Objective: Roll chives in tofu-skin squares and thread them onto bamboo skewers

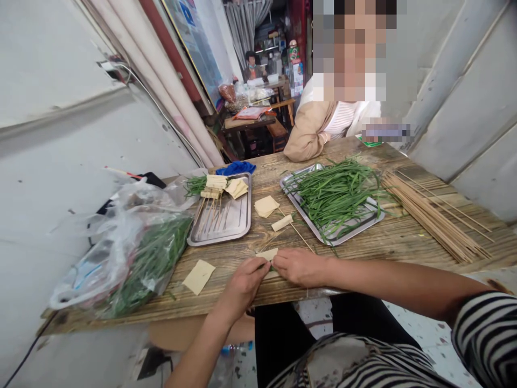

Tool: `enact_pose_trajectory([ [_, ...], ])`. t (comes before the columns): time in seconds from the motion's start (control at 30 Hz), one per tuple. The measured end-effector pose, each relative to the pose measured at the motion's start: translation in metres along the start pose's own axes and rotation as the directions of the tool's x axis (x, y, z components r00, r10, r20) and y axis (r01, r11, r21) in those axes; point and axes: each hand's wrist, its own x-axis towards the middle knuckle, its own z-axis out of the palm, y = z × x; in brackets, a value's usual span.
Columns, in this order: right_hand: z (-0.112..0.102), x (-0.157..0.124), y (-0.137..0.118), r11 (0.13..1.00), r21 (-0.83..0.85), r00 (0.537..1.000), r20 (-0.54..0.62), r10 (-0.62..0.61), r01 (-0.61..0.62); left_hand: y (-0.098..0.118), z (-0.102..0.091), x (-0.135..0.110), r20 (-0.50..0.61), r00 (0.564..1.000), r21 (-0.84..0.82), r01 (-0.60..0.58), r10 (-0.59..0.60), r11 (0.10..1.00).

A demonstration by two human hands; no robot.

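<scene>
Close to the table's near edge, my left hand (246, 279) and my right hand (299, 267) meet over a pale tofu-skin sheet (266, 254). Fingers of both hands are pinched on it, with a bit of green chive showing beneath them. Just beyond lies a rolled tofu skin (281, 222) on a thin skewer (301, 237). A small stack of square tofu sheets (266, 206) rests behind that roll. One loose sheet (198, 277) lies flat left of my left hand. Past my right hand, a metal tray (287, 187) bears a heap of green chives (331, 194).
At left, another metal tray (236, 223) holds skewered rolls (216, 183) and folded sheets. Beside it, a plastic bag (149, 269) bulges with greens. Bamboo skewers (436, 221) lie in a bundle at right. A person (311, 129) sits across the wooden table (250, 258); a blue cloth (236, 168) lies behind.
</scene>
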Motion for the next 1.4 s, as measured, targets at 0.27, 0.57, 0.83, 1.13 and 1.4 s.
enact_pose_trajectory([
  [0.27, -0.003, 0.003, -0.008, 0.996, -0.084, 0.999, 0.017, 0.03, -0.028, -0.004, -0.007, 0.003, 0.069, 0.997, 0.049, -0.025, 0.022, 0.998],
  [0.57, 0.003, 0.005, -0.013, 0.993, -0.085, 0.996, 0.033, 0.08, -0.077, -0.003, -0.019, 0.009, 0.147, 0.987, 0.079, -0.071, 0.059, 0.994],
  [0.83, 0.003, 0.009, 0.002, 0.863, 0.389, 0.931, -0.038, 0.364, -0.321, -0.001, -0.015, 0.0, 0.055, 0.998, 0.063, -0.005, 0.001, 0.998],
  [1.13, 0.001, 0.01, 0.012, 0.704, 0.631, 0.906, -0.005, 0.422, -0.324, 0.0, 0.008, -0.01, -0.199, 0.931, -0.048, 0.303, -0.306, 0.952],
  [1.4, 0.003, 0.016, 0.023, 0.717, 0.645, 0.946, 0.028, 0.324, -0.265, 0.022, -0.001, -0.006, -0.142, 0.943, 0.244, 0.327, -0.3, 0.913],
])
